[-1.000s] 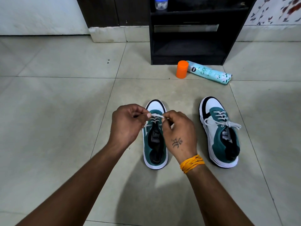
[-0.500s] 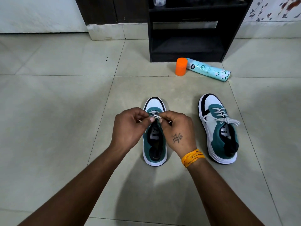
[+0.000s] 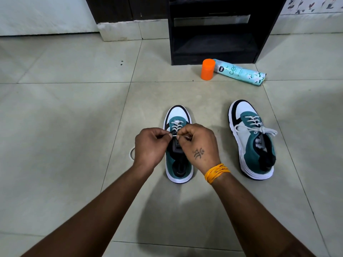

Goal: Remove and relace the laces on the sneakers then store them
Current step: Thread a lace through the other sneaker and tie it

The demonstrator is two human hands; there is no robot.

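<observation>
Bare floor [image 3: 61, 138] lies open leftward; the second sneaker [image 3: 252, 140] blocks the right.

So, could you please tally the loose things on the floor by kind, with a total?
Sneakers: 2, the left sneaker whose lace both hands pinch, and the right sneaker, its lace tied
Spray cans: 1, the can lying on its side
Caps: 1, the orange cap standing upright
Total: 4

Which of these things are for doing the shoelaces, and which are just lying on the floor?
For the job: left sneaker, its white lace, right sneaker, dark shelf unit maybe for storing. Left hand and right hand pinch the lace.

Lying about: orange cap, spray can.
</observation>
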